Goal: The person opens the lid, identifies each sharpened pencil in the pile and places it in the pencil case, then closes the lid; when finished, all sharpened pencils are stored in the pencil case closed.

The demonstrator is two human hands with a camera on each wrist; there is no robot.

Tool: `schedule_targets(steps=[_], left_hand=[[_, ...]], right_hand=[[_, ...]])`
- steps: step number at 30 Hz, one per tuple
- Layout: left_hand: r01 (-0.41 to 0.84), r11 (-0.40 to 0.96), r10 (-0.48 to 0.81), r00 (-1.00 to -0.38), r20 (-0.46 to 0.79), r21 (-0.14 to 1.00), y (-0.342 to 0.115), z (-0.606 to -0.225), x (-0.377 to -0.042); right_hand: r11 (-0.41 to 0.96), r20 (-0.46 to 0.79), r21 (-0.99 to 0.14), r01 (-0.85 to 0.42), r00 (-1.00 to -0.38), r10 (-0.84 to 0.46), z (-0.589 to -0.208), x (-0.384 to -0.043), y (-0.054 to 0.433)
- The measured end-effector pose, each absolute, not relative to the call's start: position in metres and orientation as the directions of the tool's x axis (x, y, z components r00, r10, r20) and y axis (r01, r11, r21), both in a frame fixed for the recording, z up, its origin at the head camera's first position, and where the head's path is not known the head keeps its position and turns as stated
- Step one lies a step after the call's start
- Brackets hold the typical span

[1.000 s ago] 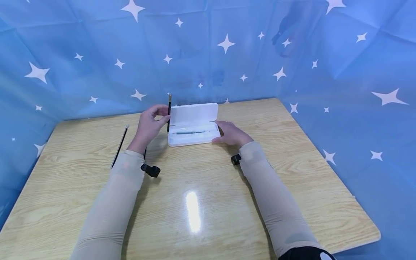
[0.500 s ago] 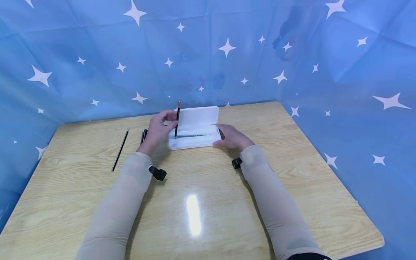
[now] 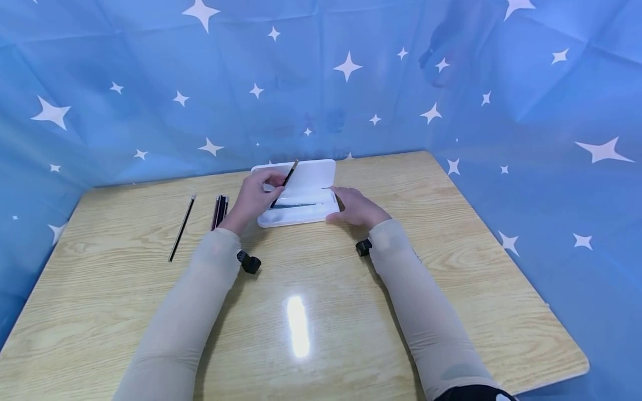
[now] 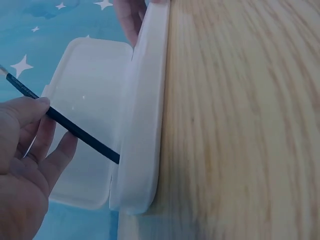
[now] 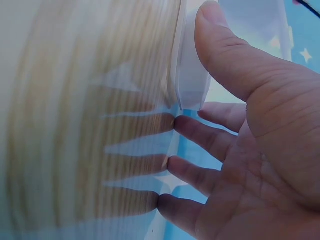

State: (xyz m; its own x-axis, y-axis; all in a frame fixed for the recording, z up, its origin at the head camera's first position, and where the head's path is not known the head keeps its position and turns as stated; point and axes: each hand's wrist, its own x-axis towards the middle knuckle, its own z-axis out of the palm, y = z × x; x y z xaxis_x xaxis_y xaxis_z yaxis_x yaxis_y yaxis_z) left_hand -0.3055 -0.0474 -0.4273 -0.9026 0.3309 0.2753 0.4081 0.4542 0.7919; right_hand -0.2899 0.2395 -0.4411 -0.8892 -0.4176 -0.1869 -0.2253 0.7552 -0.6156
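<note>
The white pencil case [image 3: 298,223] stands at the back of the table, its lid [image 4: 90,100] raised. My left hand [image 3: 254,195] pinches a black pencil [image 4: 82,136] between thumb and fingers. The pencil slants, its lower end inside the case's left part and its pale end up over the lid. A slim teal stick [image 3: 299,205] lies along the case's inside. At the case's right end my right hand [image 3: 357,207] holds it, thumb [image 5: 225,37] against the front wall and fingers round the end, some fingertips resting on the table.
Left of the case, several dark pencils [image 3: 219,210] lie side by side, partly behind my left wrist. One more dark pencil [image 3: 181,228] lies alone farther left. The wooden table [image 3: 321,295] meets a blue starred curtain [image 3: 301,72] at the back.
My left hand has moved right with the pencil, from beside the case's left end to over its inside. The pencil has tipped from upright to slanting. The right hand stays at the case's end.
</note>
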Motion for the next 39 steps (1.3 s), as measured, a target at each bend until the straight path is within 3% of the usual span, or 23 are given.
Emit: schedule_targets(steps=[16, 29, 39], left_hand=[[0.523, 0.678, 0.557, -0.824, 0.104, 0.516, -0.024, -0.425, -0.312], [0.523, 0.706, 0.578, -0.815, 0.039, 0.477, -0.022, -0.423, -0.314], [0.501, 0.676, 0.547, -0.832, 0.088, 0.541, -0.04, -0.415, -0.31]], right_hand=[[0.797, -0.198, -0.557, -0.233, -0.895, -0.399, -0.439, -0.29, 0.237], [0.807, -0.218, -0.552, -0.209, -0.898, -0.382, -0.438, -0.289, 0.235], [0.788, -0.201, -0.577, -0.215, -0.897, -0.393, -0.438, -0.289, 0.235]])
